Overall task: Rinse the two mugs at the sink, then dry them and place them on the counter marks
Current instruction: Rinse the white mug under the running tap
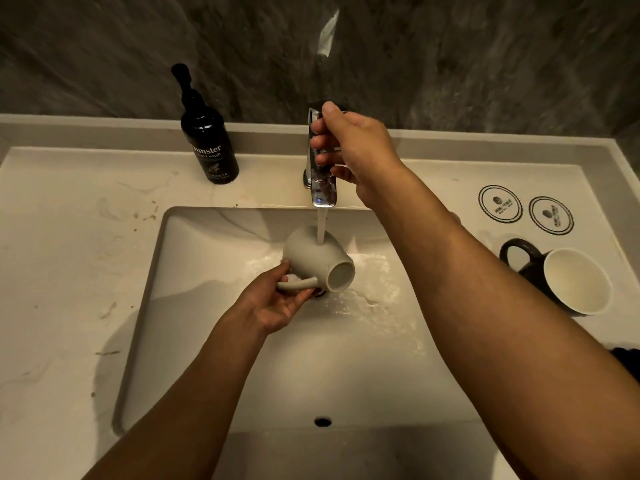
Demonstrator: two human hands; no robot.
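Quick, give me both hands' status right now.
Left hand: grips the grey mug by its handle, under the running water.
Right hand: fingers curled round the faucet.

counter (69, 258) | hand-wash bottle (209, 140) rear-left | black mug (568, 277), two round marks (500, 203) right

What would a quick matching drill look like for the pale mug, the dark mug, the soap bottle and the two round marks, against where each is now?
Things:
1. pale mug
2. dark mug
3. soap bottle
4. round marks

Places:
A. counter, right of the sink, beside the marks
B. under the running water, held by its handle in the left hand
C. counter, far right, nothing on them
D. counter, left of the faucet

Pairs: 1-B, 2-A, 3-D, 4-C
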